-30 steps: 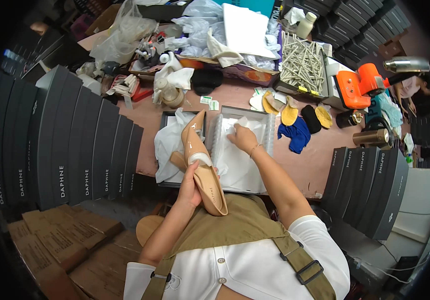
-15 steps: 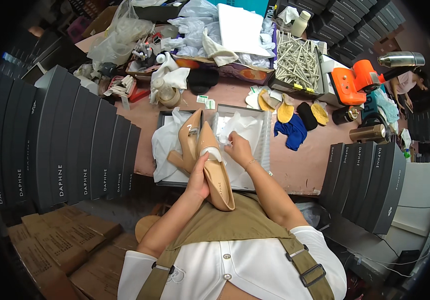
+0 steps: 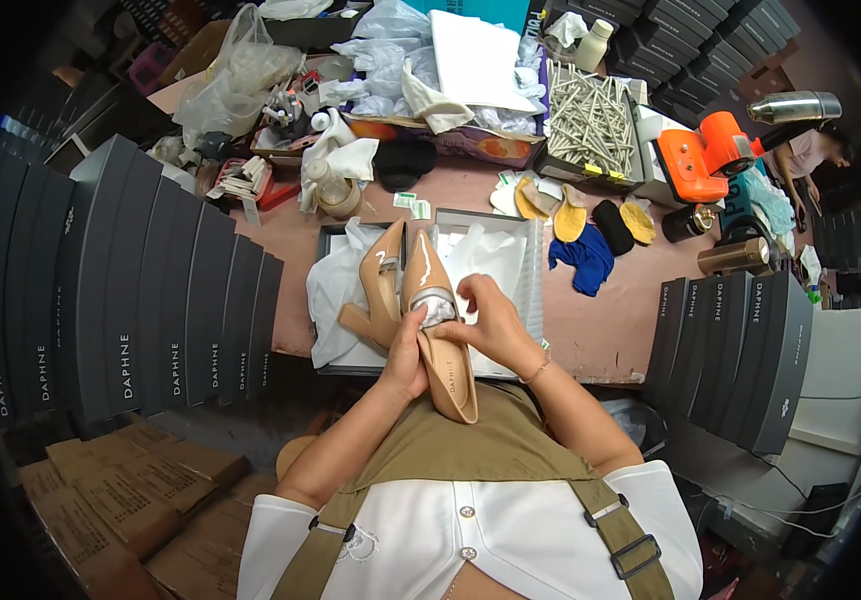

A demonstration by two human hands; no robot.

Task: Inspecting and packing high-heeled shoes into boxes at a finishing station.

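Observation:
My left hand (image 3: 408,362) is wrapped around a glossy tan high-heeled shoe (image 3: 425,265), its pointed toe facing away from me and its heel end near my apron. Crumpled pale paper stuffing (image 3: 438,308) shows in the toe opening. Over that opening, my right hand (image 3: 494,322) has its thumb at the stuffing and its bent fingers by the shoe's right side. The matching tan shoe (image 3: 382,290) lies on its side on white tissue paper (image 3: 329,292) in the open dark shoe box (image 3: 351,371), just left of the held one.
Dark shoe boxes stand in a left row (image 3: 141,300) and a right row (image 3: 731,350). Behind are a box of pale sticks (image 3: 591,120), a glass jar (image 3: 336,188), yellow pads (image 3: 570,215), a blue cloth (image 3: 583,262) and an orange device (image 3: 696,160). Another person (image 3: 806,160) is at far right.
My right hand has come from the tissue paper in the box down to the held shoe's opening. The stuffing there looks more crumpled. My left hand keeps its hold on the shoe.

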